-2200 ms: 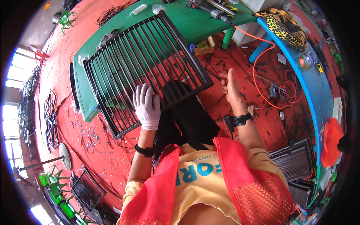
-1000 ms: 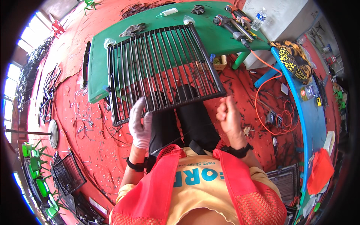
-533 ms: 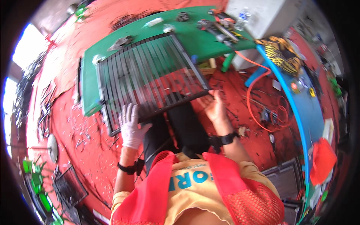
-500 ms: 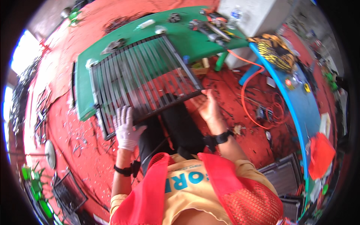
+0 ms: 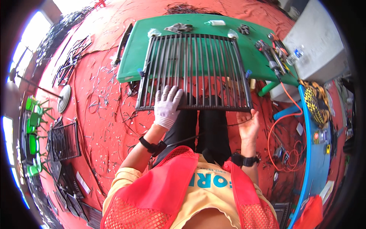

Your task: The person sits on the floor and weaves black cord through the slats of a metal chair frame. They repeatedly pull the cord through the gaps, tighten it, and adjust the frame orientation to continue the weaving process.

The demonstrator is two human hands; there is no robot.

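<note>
A black metal frame (image 5: pixel 244 80) strung with several parallel dark strips leans over the near edge of the green table (image 5: pixel 133 49), tilted toward me. My left hand (image 5: pixel 167 107), in a pale striped glove, lies flat across the strips near the frame's close edge, fingers outstretched. Bare and palm up, my right hand (image 5: pixel 249 125) is at the frame's near right corner. Its curled fingers pinch a thin black strip (image 5: pixel 232 124), which runs left across my legs. Whether those fingertips also touch the frame is unclear.
Power tools (image 5: pixel 270 59) and a water bottle (image 5: pixel 295 55) are at the table's right end. A white tube (image 5: pixel 216 23) and gray gloves (image 5: pixel 178 28) lie at its back. An orange hose (image 5: pixel 271 133) trails to the red floor. A blue table (image 5: pixel 310 160) stands right.
My view has turned left, so the frame now appears straighter and farther right. My left hand still rests on the strips; my right hand remains at the near right corner.
</note>
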